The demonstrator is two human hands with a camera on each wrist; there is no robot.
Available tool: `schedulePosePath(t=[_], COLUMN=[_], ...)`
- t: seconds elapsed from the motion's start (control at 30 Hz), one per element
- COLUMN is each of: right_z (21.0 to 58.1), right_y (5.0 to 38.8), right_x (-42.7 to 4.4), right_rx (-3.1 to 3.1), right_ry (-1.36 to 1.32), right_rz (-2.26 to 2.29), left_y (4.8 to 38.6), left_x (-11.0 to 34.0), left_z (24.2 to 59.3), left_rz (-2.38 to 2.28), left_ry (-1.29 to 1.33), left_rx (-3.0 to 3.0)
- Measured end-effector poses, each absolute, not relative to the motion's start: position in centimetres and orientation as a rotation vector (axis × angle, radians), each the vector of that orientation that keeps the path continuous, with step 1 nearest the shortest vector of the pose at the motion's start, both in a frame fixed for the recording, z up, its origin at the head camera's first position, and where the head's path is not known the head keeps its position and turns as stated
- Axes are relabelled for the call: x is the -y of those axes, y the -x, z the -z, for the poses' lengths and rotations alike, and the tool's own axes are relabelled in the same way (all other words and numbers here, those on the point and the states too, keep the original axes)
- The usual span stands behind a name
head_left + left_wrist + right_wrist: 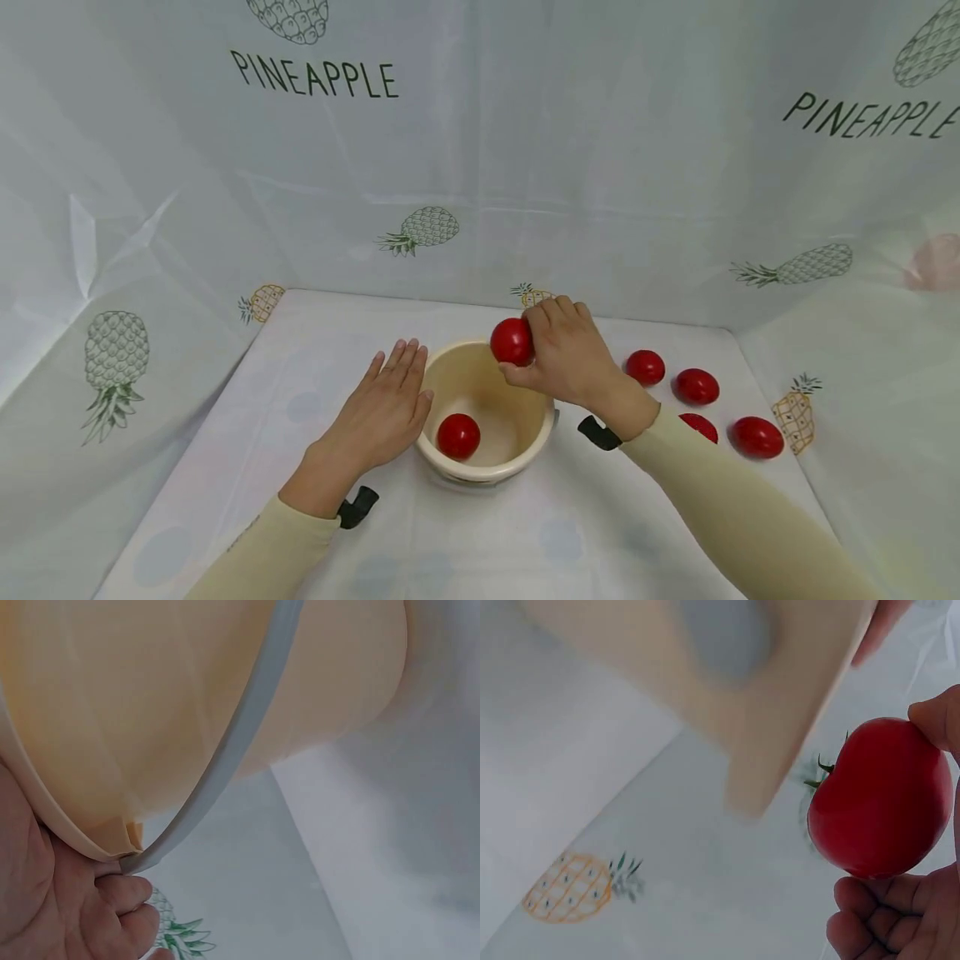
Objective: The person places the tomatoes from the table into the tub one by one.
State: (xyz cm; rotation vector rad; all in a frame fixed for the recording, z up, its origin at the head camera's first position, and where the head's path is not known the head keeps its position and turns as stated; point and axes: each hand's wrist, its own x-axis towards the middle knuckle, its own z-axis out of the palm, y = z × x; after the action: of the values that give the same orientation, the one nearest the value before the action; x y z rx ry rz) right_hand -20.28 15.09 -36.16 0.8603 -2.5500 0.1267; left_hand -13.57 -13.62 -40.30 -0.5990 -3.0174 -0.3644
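Tomato (510, 342) in the right grip (572, 354) is red, glossy and smooth, nearly round, with a shallow dent by its short green stalk. It is held above the far right part of the bucket (480, 476), where the thumb and fingers stand parted by its width and press it from opposite sides. The bucket is cream and looks like plastic, with a thick rounded rim and a curved grey handle (240, 735) along its outer wall. The left grip (382, 408) is flat, its fingers straight and holding nothing, the palm against the left rim.

Between the 2 hands the bucket's round mouth lies wide open; inside, 1 more tomato (458, 437) rests towards the near left, with bare floor to its right. The bench (487, 537) has a smooth white covering with pale dots, and its back edge meets creased sheeting (480, 142) printed with pineapples. A strip of bench parts the bucket from 4 shiny tomatoes (696, 387) near the right edge, some oval, 1 partly hidden by the right sleeve (735, 517).

The held tomato's stalk end faces left in the right wrist view, on the side of the bucket wall; its form is so rounded that I cannot tell its long axis
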Motion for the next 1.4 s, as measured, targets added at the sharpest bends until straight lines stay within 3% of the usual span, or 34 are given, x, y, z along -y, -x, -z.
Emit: schedulePosePath(t=[0.43,1.4], right_z=[39.1,41.2], right_y=[19.4,19.3], right_x=[-10.5,-9.8], right_rx=[2.568,2.596], right_ry=[-1.053,-1.136], right_rz=[-0.003,0.355], left_y=[13.5,13.6], left_x=[13.4,13.6], left_z=[40.3,40.7], left_rz=[0.358,0.398], left_ry=[0.589,0.597], left_rx=[3.026,3.028])
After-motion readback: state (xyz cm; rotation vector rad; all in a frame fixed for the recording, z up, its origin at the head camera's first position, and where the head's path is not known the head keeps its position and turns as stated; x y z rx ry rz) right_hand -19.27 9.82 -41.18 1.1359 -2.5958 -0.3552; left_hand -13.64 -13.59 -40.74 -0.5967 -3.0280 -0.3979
